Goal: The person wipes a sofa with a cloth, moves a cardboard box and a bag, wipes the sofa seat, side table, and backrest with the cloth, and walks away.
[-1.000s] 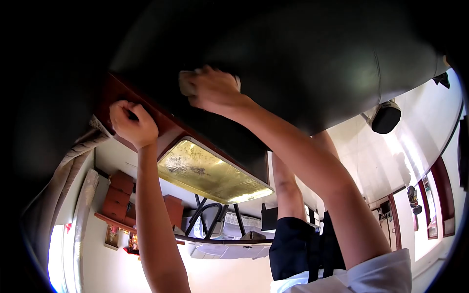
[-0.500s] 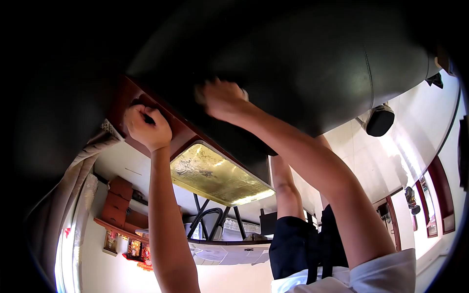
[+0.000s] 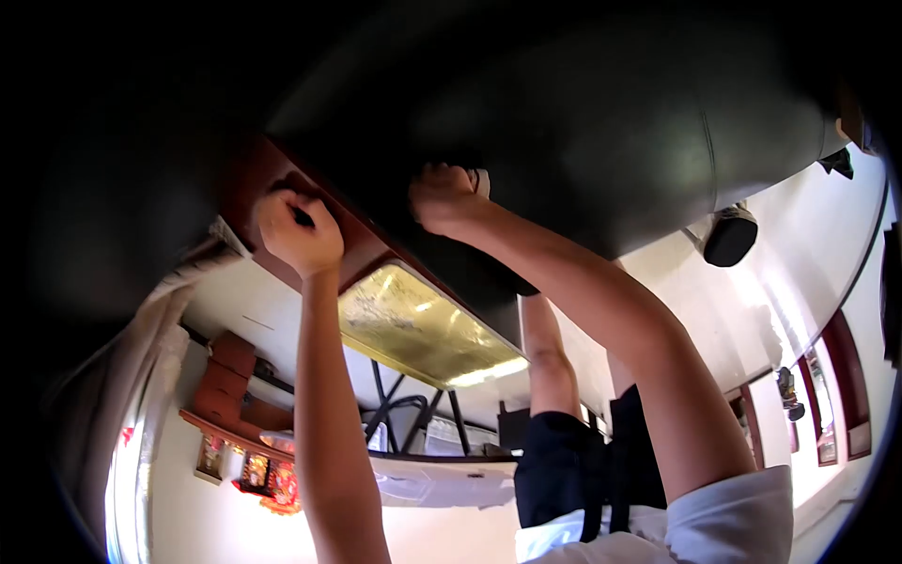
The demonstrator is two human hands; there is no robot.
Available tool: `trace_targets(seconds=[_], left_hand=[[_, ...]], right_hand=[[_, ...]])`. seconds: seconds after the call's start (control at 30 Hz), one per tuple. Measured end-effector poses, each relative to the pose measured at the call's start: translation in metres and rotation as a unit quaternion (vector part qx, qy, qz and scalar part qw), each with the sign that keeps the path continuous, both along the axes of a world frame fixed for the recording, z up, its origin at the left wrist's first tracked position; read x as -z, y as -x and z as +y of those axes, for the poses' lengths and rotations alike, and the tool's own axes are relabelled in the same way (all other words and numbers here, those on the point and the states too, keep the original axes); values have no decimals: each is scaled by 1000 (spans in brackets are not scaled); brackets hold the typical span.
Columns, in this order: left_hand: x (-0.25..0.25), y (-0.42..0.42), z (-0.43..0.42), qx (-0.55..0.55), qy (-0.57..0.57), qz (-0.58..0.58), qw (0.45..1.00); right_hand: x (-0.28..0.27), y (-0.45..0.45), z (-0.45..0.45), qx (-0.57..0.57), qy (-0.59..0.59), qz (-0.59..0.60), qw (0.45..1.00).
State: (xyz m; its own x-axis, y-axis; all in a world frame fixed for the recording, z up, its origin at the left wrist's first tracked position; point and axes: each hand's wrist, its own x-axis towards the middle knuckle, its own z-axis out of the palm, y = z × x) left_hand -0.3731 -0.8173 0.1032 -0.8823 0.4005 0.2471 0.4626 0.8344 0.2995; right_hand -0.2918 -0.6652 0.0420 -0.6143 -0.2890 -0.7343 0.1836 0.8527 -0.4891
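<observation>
My left hand [image 3: 301,230] is curled closed over the reddish-brown wooden surface [image 3: 362,246]. A dark gap shows between its thumb and fingers, and anything inside is hidden. Over the black leather-like surface [image 3: 601,141], my right hand [image 3: 446,199] is closed round a pale cloth [image 3: 483,182], part of which sticks out by the wrist. A shiny gold tray-like panel [image 3: 423,324] lies beside the wood, below my hands in the view.
A black-topped stool [image 3: 730,240] stands on the pale floor at the right. Black metal legs [image 3: 399,411] show beyond the gold panel. Curtains [image 3: 141,357] hang at the left, near reddish-brown boxes [image 3: 224,376]. My legs [image 3: 548,362] are at lower centre.
Both hands have shifted right and my right hand also lower in the view. It has moved across the black surface with the cloth; my left hand stays closed over the wood.
</observation>
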Motion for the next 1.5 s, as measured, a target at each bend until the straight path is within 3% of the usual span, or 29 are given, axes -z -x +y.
trace_targets(seconds=[0.1, 0.13, 0.17, 0.2, 0.27, 0.37, 0.47, 0.5, 0.57, 0.6, 0.67, 0.7, 0.73, 0.8, 0.87, 1.07, 1.13, 1.2, 1.27, 1.43, 1.5], left_hand=[[2, 5, 6, 1, 6, -4, 1000], [1, 3, 4, -8, 4, -10, 1000], [1, 3, 4, -11, 6, -14, 1000], [1, 2, 4, -10, 9, -16, 1000], [2, 4, 6, -6, 1, -2, 1000], [2, 4, 6, -9, -14, -6, 1000], [-1, 4, 3, -21, 0, -43, 999], [0, 4, 2, -10, 1, -23, 1000], [11, 5, -6, 5, -7, 4, 1000], [10, 4, -8, 8, 10, 15, 1000], [7, 5, -4, -20, 14, 8, 1000], [6, 4, -2, -32, 10, -1, 999], [12, 5, -6, -50, 6, 9, 999], [17, 7, -13, 17, -6, 30, 999], [-1, 8, 1, -8, 1, 58, 998], [-64, -28, -2, -148, 5, -174, 973], [-117, -73, 2, -212, -111, -118, 964], [-144, -119, 3, -249, -225, -138, 932], [-155, -161, 11, -267, -344, -139, 890], [-154, -244, 27, -276, -449, -264, 808], [-150, -263, 19, -260, -449, -262, 813]], right_hand=[[-6, 63, 24, 280, 138, 21, 950], [-6, 64, 14, 281, 144, 16, 949], [-6, 66, 4, 427, 222, -72, 874], [-7, 65, -3, 555, 290, -159, 763], [11, 25, -35, 522, 330, 36, 786], [-14, 4, -25, 508, 340, 37, 791], [-29, 20, -23, 529, 434, 193, 703], [-43, 41, -15, 476, 393, 255, 744], [-72, 84, -17, 467, 311, 351, 749], [-84, 100, -16, 461, 255, 329, 784], [-70, 103, -35, 490, 227, 421, 729], [-67, 89, -44, 425, 195, 440, 767], [-64, 80, -46, 407, 206, 445, 770], [-64, 69, -37, 309, 163, 466, 813], [-53, 81, -20, 270, 208, 392, 855], [-83, 79, -37, 159, 107, 485, 853], [-93, 70, -60, 49, 13, 476, 878], [-95, 65, -98, -35, 34, 468, 883], [-84, 74, -132, -83, 82, 576, 809], [-77, 107, -119, -166, 49, 548, 819], [-81, 113, -91, -146, 0, 539, 829]])
